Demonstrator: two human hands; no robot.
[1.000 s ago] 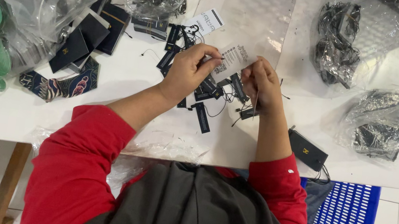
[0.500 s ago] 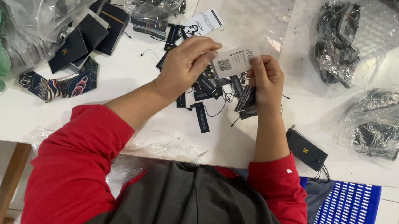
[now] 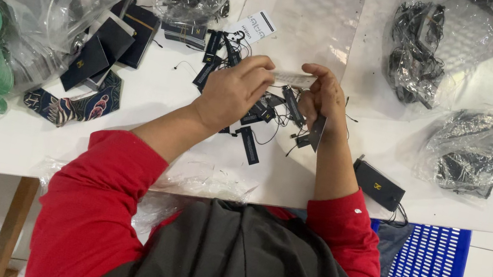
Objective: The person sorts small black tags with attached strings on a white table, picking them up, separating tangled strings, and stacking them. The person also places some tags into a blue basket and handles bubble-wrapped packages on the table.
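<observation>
A pale paper tag (image 3: 293, 78), turned edge-on since a moment ago, is pinched between the left hand (image 3: 234, 90) and right hand (image 3: 324, 95) above black string tags (image 3: 264, 111) mid-tabletop, suggesting tag assembly underway.

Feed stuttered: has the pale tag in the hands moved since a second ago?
Yes. The pale tag has turned edge-on between both hands, staying just below the clear plastic sheet.
</observation>
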